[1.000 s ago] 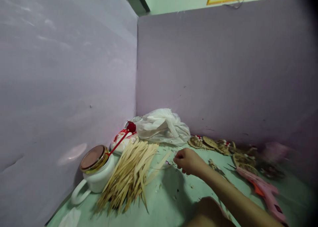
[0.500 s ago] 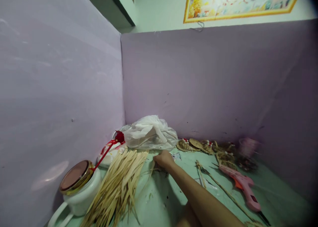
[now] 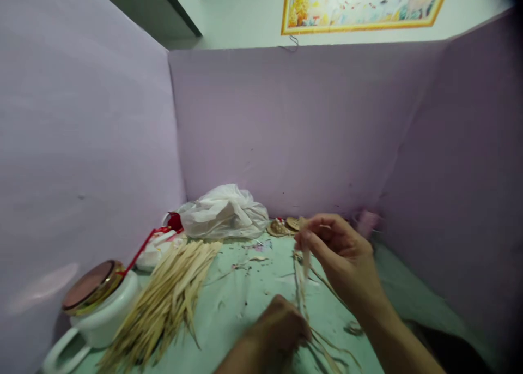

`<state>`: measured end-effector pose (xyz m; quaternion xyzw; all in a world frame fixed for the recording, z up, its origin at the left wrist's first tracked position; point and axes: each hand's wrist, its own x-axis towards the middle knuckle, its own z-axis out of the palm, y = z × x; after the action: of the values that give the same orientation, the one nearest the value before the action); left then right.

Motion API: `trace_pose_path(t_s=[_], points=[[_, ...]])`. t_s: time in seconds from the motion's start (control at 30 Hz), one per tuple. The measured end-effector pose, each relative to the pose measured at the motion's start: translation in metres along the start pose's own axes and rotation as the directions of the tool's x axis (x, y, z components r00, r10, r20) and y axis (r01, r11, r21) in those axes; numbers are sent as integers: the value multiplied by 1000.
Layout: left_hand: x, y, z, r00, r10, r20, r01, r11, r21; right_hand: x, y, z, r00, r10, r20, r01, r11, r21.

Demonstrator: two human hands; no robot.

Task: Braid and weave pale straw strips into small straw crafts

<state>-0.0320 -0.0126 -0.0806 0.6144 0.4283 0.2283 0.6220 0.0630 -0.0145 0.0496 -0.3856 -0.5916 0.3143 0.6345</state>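
Observation:
My right hand (image 3: 341,254) is raised above the table's middle right, thumb and fingers pinched on a pale, flat straw strip (image 3: 306,262) that hangs down. Lower and nearer to me, my left hand (image 3: 281,322) is closed like a fist around thin straw strands (image 3: 301,295); their loose ends spread over the table below it. Its fingertips are mostly hidden. To the left lies a large bundle of flat straw strips (image 3: 167,297), apart from both hands.
At the left stands a white mug (image 3: 110,319) with a pinkish-brown lid (image 3: 92,285). A white plastic bag (image 3: 224,213) lies against the back wall. Woven straw discs (image 3: 279,229) sit beside it, partly behind my right hand. Scraps dot the green tabletop (image 3: 229,308); purple walls enclose it.
A hand that reached toward the bag has drawn back. Both hands are now over the straw strands at the right, with a strip held up. The view has turned slightly right; the pink glue gun no longer shows.

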Motion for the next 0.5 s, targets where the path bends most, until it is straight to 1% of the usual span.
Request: trace_pose_path(t_s=[0.03, 0.07, 0.1, 0.13, 0.17, 0.2, 0.23, 0.3, 0.33, 0.4, 0.43, 0.5], points=[[-3, 1, -3, 999, -52, -14, 52, 998, -32, -8, 1, -17, 990, 134, 43, -133, 991, -30], [-5, 2, -6, 995, -100, -26, 98, 993, -62, -16, 6, -33, 962, 264, 66, -260, 963, -68], [-7, 3, -9, 988, -152, -22, 149, 984, -94, -24, 15, -46, 928, 366, 67, -358, 927, -109], [-9, 5, -11, 977, -212, 3, 210, 966, -152, -32, 28, -57, 894, 446, 50, -434, 887, -155], [-10, 7, -13, 972, -235, 31, 236, 952, -195, -39, 42, -65, 854, 519, 31, -501, 838, -216], [-11, 8, -14, 967, -247, 54, 253, 941, -226, -45, 57, -70, 826, 563, 22, -537, 799, -269], [-11, 9, -14, 967, -246, 72, 256, 934, -248, -51, 71, -72, 813, 581, 41, -539, 778, -324], [-11, 12, -13, 972, -226, 71, 237, 940, -246, -60, 92, -70, 822, 566, 59, -483, 749, -454], [-11, 12, -12, 974, -218, 60, 227, 945, -234, -62, 99, -66, 827, 557, 74, -448, 733, -512], [-11, 12, -9, 975, -218, 36, 221, 953, -209, -66, 105, -59, 829, 548, 107, -394, 710, -584], [-10, 12, -8, 974, -223, 27, 224, 954, -200, -67, 106, -55, 822, 555, 129, -385, 708, -592], [-10, 11, -6, 973, -231, 22, 230, 953, -197, -68, 105, -51, 792, 587, 166, -408, 712, -572]])
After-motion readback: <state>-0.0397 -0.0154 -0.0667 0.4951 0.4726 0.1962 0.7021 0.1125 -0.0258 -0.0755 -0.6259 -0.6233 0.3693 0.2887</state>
